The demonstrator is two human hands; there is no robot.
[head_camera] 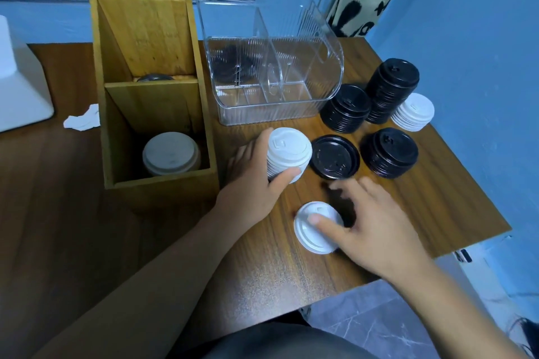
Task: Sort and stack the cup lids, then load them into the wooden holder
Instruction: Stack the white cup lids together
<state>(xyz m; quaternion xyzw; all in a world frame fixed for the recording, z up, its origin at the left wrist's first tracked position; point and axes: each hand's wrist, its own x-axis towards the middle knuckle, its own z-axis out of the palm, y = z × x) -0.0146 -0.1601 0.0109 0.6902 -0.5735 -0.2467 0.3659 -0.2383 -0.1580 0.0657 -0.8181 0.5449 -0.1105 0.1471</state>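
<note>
While the stack of white lids (287, 154) was gripped round its side by the left hand (256, 181), just beside the wooden holder (151, 38), a loose white lid (316, 230) was touched on its top by the thumb of the right hand (376, 224), nearer the front edge of the table (437, 198). The step in hand was judged to be the adding of that lid to the gripped stack. It would best be lifted by its rim, kept the same way up as the others, and pressed down squarely, so that the stack would slide straight into the near compartment, where more white lids (172, 153) were already seated. The right fingers were blurred over a dark smear, so whether anything was clasped in them could not be told. Only slivers of dark lids were seen in the two farther compartments, and their numbers were hidden by the partitions.
</note>
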